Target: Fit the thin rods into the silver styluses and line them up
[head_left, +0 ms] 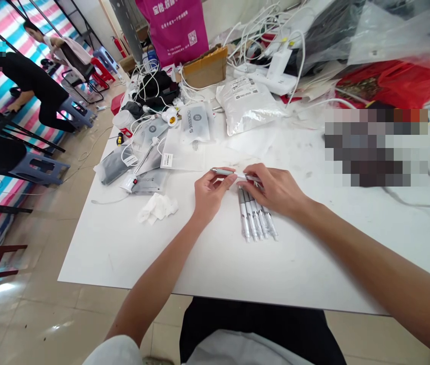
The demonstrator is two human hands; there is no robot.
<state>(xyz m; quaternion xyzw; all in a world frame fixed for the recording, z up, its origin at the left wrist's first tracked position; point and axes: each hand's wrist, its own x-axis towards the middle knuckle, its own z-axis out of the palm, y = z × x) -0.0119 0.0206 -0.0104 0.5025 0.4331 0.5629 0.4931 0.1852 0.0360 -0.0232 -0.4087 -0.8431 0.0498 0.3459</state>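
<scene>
My left hand [211, 193] and my right hand [272, 190] both grip a slim silver pen-shaped device [230, 173], held level above the white table [123, 248]. My left fingers pinch its grey end, and my right fingers cover its other end. Just below my right hand, several similar silver-and-white pens [255, 217] lie side by side, slightly fanned out. My right hand's heel is close to their upper ends. A crumpled white tissue [157, 208] lies to the left of my left hand.
Grey printed pouches [114, 165] and white cables crowd the table's far left. Behind them are a white foil bag [245, 107], a cardboard box [205, 67] and a red bag [393, 83]. A person in black [28, 81] sits at the left, beyond the table's edge.
</scene>
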